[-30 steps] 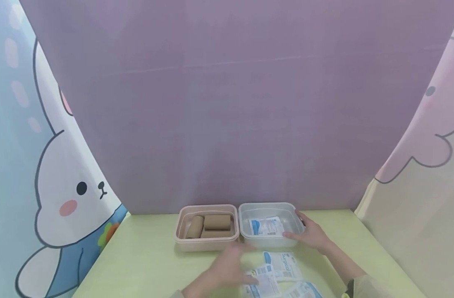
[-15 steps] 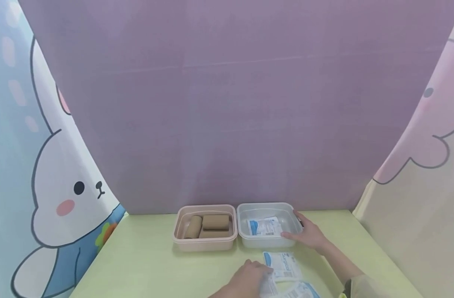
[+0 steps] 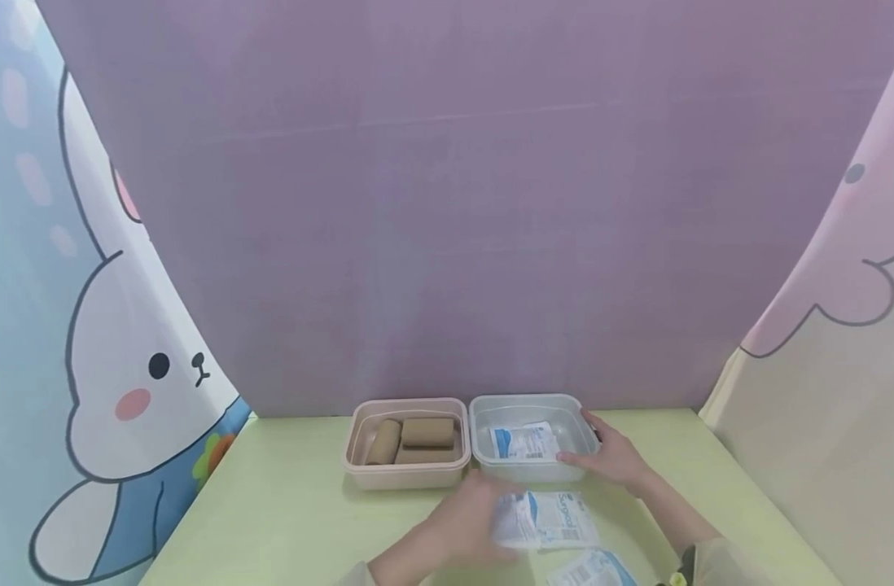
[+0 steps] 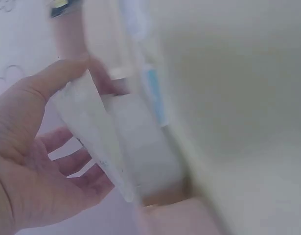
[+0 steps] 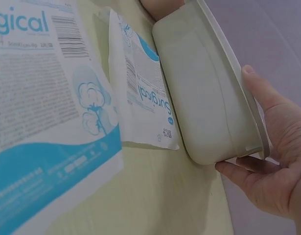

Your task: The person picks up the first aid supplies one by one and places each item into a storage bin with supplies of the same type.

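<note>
My left hand (image 3: 469,517) pinches a white surgical dressing packet (image 3: 514,522) between thumb and fingers, raised in front of the tubs and blurred in the head view. The left wrist view shows the same packet (image 4: 91,127) tilted on edge. At the right end of the whitish plastic tub (image 3: 542,472), my right hand (image 3: 615,460) grips the rim, thumb on the near side. One blue-and-white packet (image 3: 526,440) lies inside that tub. On the table before it lie another "Surgical" packet (image 3: 567,519), partly overlapped by the held one, and a packet (image 3: 595,570) nearer the front.
A pink tub (image 3: 410,478) stands close on the left of the whitish one, with several brown rolls (image 3: 427,432) in it. Behind both tubs hangs a purple cloth (image 3: 447,244). The pale green tabletop (image 3: 286,505) stretches out to both sides.
My left hand reached down to the front packets, took one up, and moved it forward toward the whitish tub. My right hand has stayed on that tub's rim.
</note>
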A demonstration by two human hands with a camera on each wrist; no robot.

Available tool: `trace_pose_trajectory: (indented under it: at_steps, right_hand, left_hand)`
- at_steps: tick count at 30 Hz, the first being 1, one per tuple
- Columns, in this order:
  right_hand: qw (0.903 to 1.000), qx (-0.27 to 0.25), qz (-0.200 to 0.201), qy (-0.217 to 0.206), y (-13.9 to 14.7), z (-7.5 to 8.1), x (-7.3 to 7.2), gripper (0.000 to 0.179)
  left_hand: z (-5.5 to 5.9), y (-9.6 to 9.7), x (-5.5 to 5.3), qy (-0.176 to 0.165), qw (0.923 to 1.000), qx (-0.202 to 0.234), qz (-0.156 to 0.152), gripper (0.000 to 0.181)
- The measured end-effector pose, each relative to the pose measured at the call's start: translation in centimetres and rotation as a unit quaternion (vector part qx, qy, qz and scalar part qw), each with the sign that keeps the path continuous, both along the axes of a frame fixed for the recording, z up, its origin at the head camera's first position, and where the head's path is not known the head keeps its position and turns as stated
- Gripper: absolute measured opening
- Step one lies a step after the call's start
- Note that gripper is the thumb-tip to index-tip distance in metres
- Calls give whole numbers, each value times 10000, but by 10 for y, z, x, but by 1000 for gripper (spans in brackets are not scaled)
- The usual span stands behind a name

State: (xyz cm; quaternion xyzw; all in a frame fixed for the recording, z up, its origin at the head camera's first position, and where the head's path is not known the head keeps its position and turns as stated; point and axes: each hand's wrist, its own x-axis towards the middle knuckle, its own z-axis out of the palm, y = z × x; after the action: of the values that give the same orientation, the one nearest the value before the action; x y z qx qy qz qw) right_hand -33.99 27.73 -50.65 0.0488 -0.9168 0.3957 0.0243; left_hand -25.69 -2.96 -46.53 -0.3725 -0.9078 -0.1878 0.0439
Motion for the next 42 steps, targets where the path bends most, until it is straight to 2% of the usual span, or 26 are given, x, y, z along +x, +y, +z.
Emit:
trace_pose_trajectory:
  at_steps: [4, 7, 10, 14, 17, 21, 24, 28, 33, 38, 39, 40, 42]
  right_hand:
    - [10000, -25, 11, -38, 1, 0, -1, 116]
    - [9999, -118, 16, -95, 0, -3, -2, 116]
    - [9998, -185, 58, -108, -2, -5, -3, 116]
    - [9998, -184, 100, -62, -5, -3, -6, 114]
    - [9997, -171, 169, -37, -7, -2, -6, 114]
    - [9997, -191, 109, -74, -3, -2, 2, 114]
    - [9996, -258, -65, -130, 4, -5, 10, 113]
    - [9992, -358, -28, -155, 9, -10, 14, 112]
    - [9991, -418, 28, -118, 7, -10, 15, 112]
    - [9994, -342, -4, -42, 4, -6, 16, 112]
    - [9994, -336, -15, -47, 4, -7, 16, 112]
    - [9994, -335, -24, -56, 4, -7, 16, 113]
    - [9994, -328, -7, -50, 2, -7, 16, 113]
  left_hand:
    - [27, 4, -18, 388, 9990, -27, 200, 81]
    - [42, 4, -39, 157, 9986, 80, 499, 82]
    - [53, 3, -65, -120, 9971, 250, 710, 81]
    - [57, 2, -99, -377, 9933, 375, 1026, 79]
    - [51, 5, -116, -442, 9897, 348, 1315, 78]
    - [35, 23, -125, -507, 9874, 361, 1453, 78]
    - [23, 42, -125, -486, 9888, 289, 1378, 77]
    - [12, 57, -123, -359, 9894, 45, 1409, 76]
    - [8, 65, -123, -302, 9893, -60, 1424, 77]
    - [3, 68, -125, -204, 9901, 40, 1385, 79]
    - [2, 68, -125, -191, 9906, 80, 1349, 80]
    - [-5, 67, -128, -80, 9918, 132, 1272, 80]
    - [-5, 66, -127, -147, 9927, 246, 1175, 82]
